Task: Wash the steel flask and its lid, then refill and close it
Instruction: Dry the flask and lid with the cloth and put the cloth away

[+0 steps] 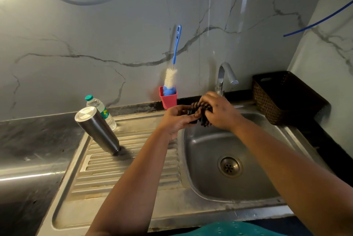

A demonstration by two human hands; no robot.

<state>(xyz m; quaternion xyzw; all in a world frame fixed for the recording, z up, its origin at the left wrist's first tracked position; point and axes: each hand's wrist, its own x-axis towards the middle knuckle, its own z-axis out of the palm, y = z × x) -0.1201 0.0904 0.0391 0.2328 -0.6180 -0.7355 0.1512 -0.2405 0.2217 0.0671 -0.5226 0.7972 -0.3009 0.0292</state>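
The steel flask (97,129) stands upside down on the ribbed drainboard (126,169) of the sink (208,140), mouth down and flat base up, its long axis leaning up and to the left. Over the basin's far edge, the left hand (176,121) grips a small black lid (191,114), mostly hidden by fingers. The right hand (219,111) curls round a dark checked cloth (203,109) pressed against the lid. A plastic water bottle (101,109) stands just behind the flask. A blue-handled bottle brush (172,75) sits in a red holder (168,99) near the tap (225,77). A brown woven basket (282,98) rests on the bench (34,140), right.
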